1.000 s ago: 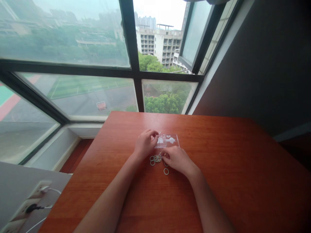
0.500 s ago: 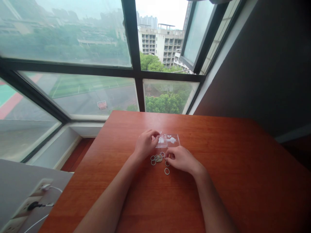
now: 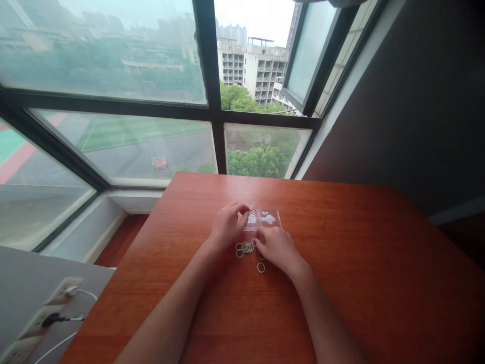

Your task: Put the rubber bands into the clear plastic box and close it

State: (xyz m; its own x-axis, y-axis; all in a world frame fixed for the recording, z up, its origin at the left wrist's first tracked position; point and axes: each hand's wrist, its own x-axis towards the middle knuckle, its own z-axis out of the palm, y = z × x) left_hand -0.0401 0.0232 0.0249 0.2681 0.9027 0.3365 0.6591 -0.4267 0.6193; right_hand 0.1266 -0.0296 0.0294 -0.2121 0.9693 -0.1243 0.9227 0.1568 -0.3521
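1. Clear plastic is what the left hand [image 3: 226,226] meets: its thumb and forefinger are pinched together at the left edge of a small transparent plate [image 3: 265,219], closed on the plate's edge or on something tiny there; which of the two is too small to tell.
2. Curled down over the table, the right hand [image 3: 276,247] has its fingertips at the near edge of the plate and at the right side of a heap of small metal rings [image 3: 245,247]. Whether a ring is actually held between those fingers cannot be made out.
3. One lone ring [image 3: 260,267] lies apart from the heap, just below the right hand's knuckles.
4. As for progress, judging by how things lie: a ring or two seem to sit on the plate's far-left corner, while most rings are in the loose heap, so the larger share of the work looks undone.
5. Around the hands, the red-brown wooden table [image 3: 359,263] spreads wide to the right and toward the person, bare there, giving both forearms free sweep.
6. Its left edge runs diagonally not far from the left forearm; beyond it the floor drops away beneath a tall window [image 3: 125,91].
7. At lower left, a white power strip [image 3: 45,316] with plugged cables sits well off the table.
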